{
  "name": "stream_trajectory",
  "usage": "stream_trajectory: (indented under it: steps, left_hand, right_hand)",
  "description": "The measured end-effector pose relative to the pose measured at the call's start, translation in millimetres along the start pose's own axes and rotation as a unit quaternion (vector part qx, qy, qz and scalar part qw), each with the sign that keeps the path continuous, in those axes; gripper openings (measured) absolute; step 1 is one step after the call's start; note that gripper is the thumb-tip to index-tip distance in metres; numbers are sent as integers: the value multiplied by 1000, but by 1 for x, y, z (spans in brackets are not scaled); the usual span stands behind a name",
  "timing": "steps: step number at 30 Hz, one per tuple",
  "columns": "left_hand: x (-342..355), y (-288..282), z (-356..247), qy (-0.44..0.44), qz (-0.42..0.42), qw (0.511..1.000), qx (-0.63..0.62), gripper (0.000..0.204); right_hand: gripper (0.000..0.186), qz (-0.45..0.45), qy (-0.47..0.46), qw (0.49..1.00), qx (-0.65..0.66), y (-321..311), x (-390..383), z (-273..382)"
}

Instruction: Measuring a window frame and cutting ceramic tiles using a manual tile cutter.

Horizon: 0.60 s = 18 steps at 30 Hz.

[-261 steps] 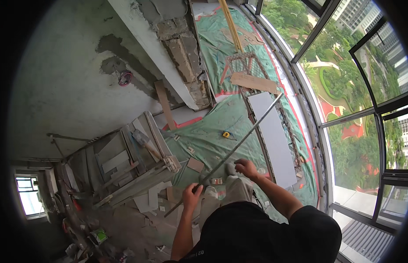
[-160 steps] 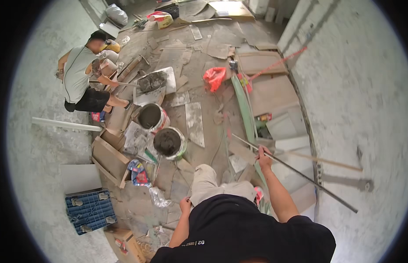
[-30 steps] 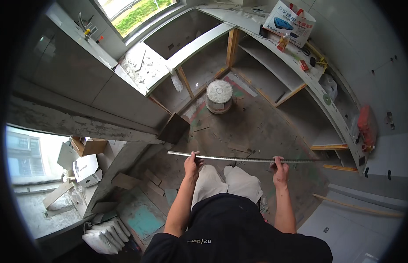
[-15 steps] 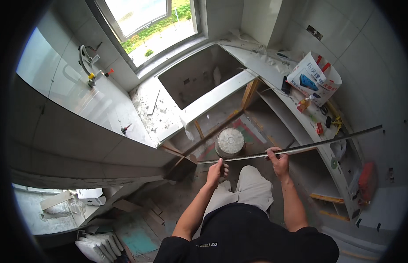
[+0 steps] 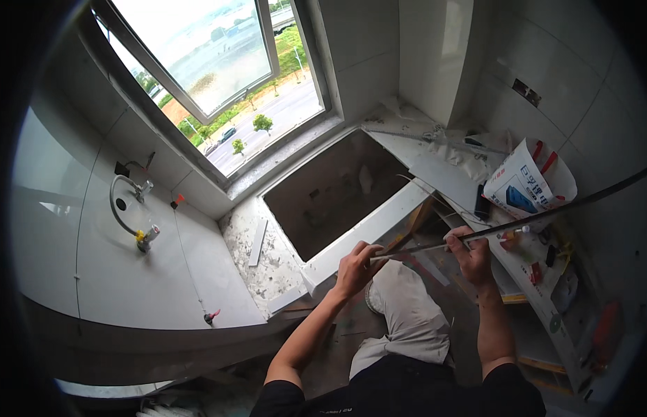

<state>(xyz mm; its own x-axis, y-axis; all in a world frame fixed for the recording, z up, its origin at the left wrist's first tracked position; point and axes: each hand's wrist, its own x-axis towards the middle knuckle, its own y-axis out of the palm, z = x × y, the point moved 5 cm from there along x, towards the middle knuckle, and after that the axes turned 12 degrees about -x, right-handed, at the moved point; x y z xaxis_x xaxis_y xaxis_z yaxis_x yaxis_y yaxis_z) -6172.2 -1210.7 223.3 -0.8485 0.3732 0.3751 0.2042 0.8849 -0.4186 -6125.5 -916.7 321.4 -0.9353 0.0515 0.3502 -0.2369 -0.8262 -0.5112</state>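
A long, thin, dark-and-pale strip point(image 5: 570, 217) runs slantwise across the front of the cabinets. My left hand point(image 5: 357, 271) is closed on its lower left end, above my bent knee. Farther along, my right hand point(image 5: 471, 260) grips the same strip between thumb and fingers. Beyond my right hand, the strip rises to the upper right and reaches the picture's dark rim. Ahead of both hands lies the white countertop point(image 5: 368, 226) with a large rectangular cut-out point(image 5: 337, 194).
A white plastic bag point(image 5: 525, 182) stands on the right-hand counter among small tools. A loose white piece point(image 5: 258, 242) lies on the dusty left counter. On the left tiled wall hangs a grey hose with a valve point(image 5: 148, 238). A window point(image 5: 205, 66) stands open.
Both hands have lifted the strip and moved it forward, closer to the countertop. The view has shifted toward the window, and the round bucket is now mostly hidden behind my leg.
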Motion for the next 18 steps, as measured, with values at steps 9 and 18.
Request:
stream_trajectory:
  steps: [9, 18]
  left_hand:
    - [144, -90, -84, -76, 87, 987, 112, 17]
    - [253, -196, -195, -106, 55, 985, 125, 15]
  right_hand:
    - [14, 168, -133, 976, 29, -11, 248, 136]
    - [12, 236, -293, 924, 63, 3, 373, 250]
